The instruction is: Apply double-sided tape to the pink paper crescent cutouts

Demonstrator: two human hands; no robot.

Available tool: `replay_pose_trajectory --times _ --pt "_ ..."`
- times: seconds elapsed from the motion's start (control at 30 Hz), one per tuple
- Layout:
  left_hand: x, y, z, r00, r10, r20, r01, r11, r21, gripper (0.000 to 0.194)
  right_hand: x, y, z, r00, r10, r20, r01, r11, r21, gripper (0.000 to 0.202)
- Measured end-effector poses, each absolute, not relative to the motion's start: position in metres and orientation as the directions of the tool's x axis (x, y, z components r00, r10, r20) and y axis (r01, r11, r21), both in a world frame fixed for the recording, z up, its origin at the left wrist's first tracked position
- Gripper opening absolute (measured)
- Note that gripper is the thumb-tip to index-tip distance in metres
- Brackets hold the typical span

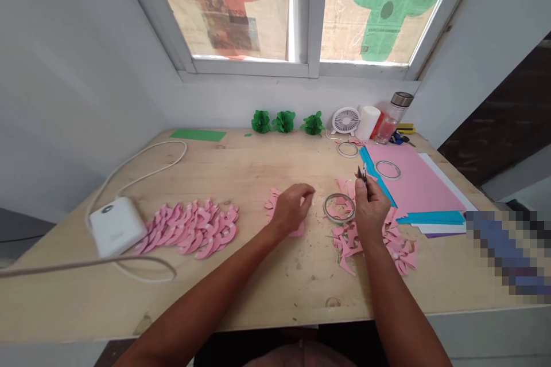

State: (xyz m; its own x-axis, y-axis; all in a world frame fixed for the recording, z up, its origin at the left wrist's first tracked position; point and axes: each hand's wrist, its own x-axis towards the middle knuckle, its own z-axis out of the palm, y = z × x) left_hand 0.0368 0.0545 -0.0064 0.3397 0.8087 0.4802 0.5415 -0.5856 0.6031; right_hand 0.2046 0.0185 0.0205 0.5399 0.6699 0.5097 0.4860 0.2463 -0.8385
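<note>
My left hand (295,205) hovers over a small group of pink paper pieces (272,202), its fingers curled in and the thumb close to the fingertips. What lies between those fingertips, if anything, I cannot make out. Dark scissors (361,174) stick up out of my right hand (371,206), which is closed around them; only the pointed blades show. Beneath and around my right hand are pink paper scraps (350,243), and a ring (339,208) lies on them just left of that hand. A large spread of curved pink paper pieces (198,228) rests farther left.
A white power box (118,226) with cables sits at the left. Green paper ornaments (283,121), a small fan (345,120) and a glass bottle (392,117) line the back. Pink sheets (417,178) with blue strips (430,218) lie right. A green strip (198,135) is back left.
</note>
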Motion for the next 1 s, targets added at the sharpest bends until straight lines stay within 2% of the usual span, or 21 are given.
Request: replay_pose_trajectory --times 0.07,0.17,0.33,0.53,0.77,1.0 --pt "0.011 0.056 -0.005 0.235 0.880 0.413 0.642 -0.460 0.614 0.012 0.201 0.018 0.020 0.526 0.686 0.503 0.477 0.252 -0.842 0.041" --pt "-0.017 0.057 -0.006 0.187 0.927 0.327 0.744 -0.350 0.568 0.014 0.196 0.017 0.020 0.485 0.723 0.492 0.494 0.238 -0.836 0.041" --pt "-0.026 0.051 -0.010 0.324 0.920 0.220 0.823 -0.389 0.414 0.014 0.184 0.014 0.016 0.383 0.807 0.450 0.524 0.211 -0.825 0.039" --pt "-0.022 0.046 -0.017 0.366 0.906 0.213 0.835 -0.421 0.355 0.012 0.176 0.017 0.007 0.264 0.865 0.427 0.566 0.220 -0.795 0.040" --pt "-0.025 0.046 -0.018 0.358 0.909 0.214 0.830 -0.415 0.373 0.010 0.173 0.018 0.002 0.191 0.882 0.430 0.634 0.223 -0.741 0.039" --pt "-0.024 0.043 -0.018 0.318 0.908 0.272 0.774 -0.415 0.478 0.008 0.171 0.017 0.002 0.150 0.895 0.419 0.641 0.235 -0.731 0.039"
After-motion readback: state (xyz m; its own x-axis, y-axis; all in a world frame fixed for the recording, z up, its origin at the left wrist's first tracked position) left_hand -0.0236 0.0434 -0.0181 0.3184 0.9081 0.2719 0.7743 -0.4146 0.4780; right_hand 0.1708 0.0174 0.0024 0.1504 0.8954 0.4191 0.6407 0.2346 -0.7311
